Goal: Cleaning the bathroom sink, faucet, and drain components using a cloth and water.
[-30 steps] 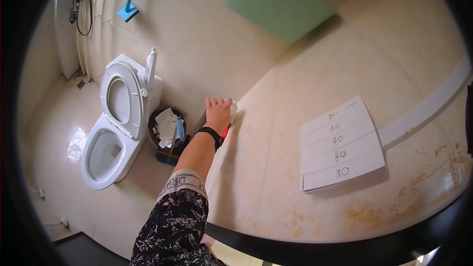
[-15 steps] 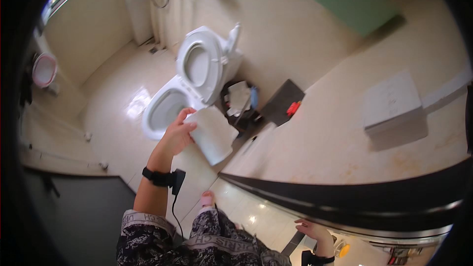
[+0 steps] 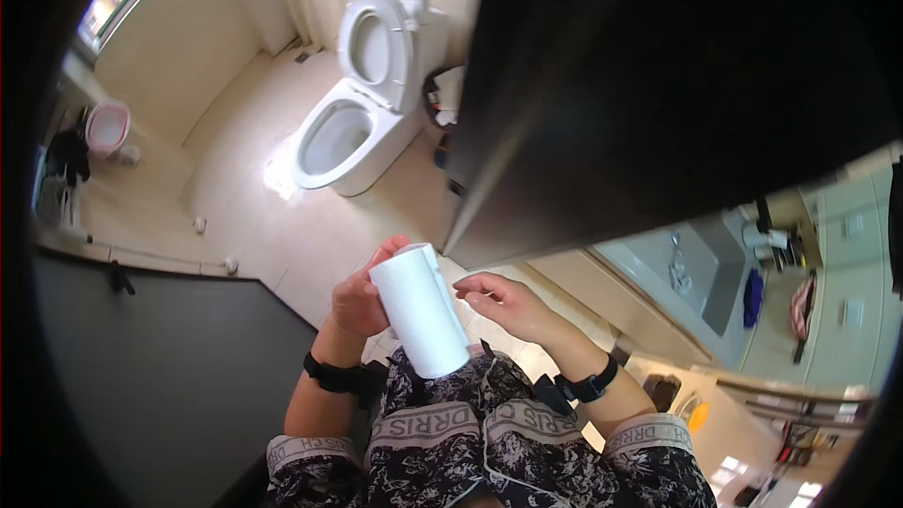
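Note:
A white paper roll [image 3: 420, 312] is tilted in front of my body, its upper end leaning left. My left hand [image 3: 365, 296] grips it from the left side, with some fingers hidden behind it. Just right of the roll, my right hand [image 3: 508, 304] is open and empty, its fingers loosely bent and pointing at the paper. A small gap seems to lie between those fingertips and the roll. Dark bands with small devices sit on both my wrists.
Beyond my hands stands a white toilet [image 3: 340, 146] with its lid raised, a dark waste bin [image 3: 435, 94] beside it. A dark door panel [image 3: 658, 103] fills the upper right. Right of me is a sink [image 3: 701, 273]; a grey panel [image 3: 169, 367] stands left.
The roll came back toward my body in my left hand. My right hand rose from the lower right to beside it. The dark panel now covers the wall and box on the right.

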Demonstrator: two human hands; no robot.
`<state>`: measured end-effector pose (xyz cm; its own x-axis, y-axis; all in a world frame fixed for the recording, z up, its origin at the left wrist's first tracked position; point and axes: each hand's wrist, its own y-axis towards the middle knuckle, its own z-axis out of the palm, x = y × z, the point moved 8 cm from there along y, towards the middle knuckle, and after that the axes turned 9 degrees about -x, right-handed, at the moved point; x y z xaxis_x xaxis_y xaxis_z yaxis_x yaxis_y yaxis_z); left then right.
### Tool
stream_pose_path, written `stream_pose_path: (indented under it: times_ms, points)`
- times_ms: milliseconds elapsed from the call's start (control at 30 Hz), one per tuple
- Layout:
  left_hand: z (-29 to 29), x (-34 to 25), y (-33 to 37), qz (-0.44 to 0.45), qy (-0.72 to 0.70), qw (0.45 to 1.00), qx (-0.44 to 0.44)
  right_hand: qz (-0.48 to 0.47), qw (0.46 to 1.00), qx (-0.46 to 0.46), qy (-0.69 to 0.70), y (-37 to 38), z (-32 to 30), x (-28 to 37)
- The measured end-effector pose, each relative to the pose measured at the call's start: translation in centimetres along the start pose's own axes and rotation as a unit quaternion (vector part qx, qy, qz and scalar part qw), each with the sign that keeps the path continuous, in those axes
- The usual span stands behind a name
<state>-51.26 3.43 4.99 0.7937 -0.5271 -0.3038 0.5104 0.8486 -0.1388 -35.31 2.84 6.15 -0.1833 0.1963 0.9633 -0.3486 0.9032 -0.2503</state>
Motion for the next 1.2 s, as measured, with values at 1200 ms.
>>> stream_pose_path:
  times_ms: [1200]
  points:
    - [10.2, 14.1, 4.9, -0.042, 0.633, 0.773, -0.001, -0.085, 0.753, 0.061, 0.649, -11.9, -10.1, 2.9]
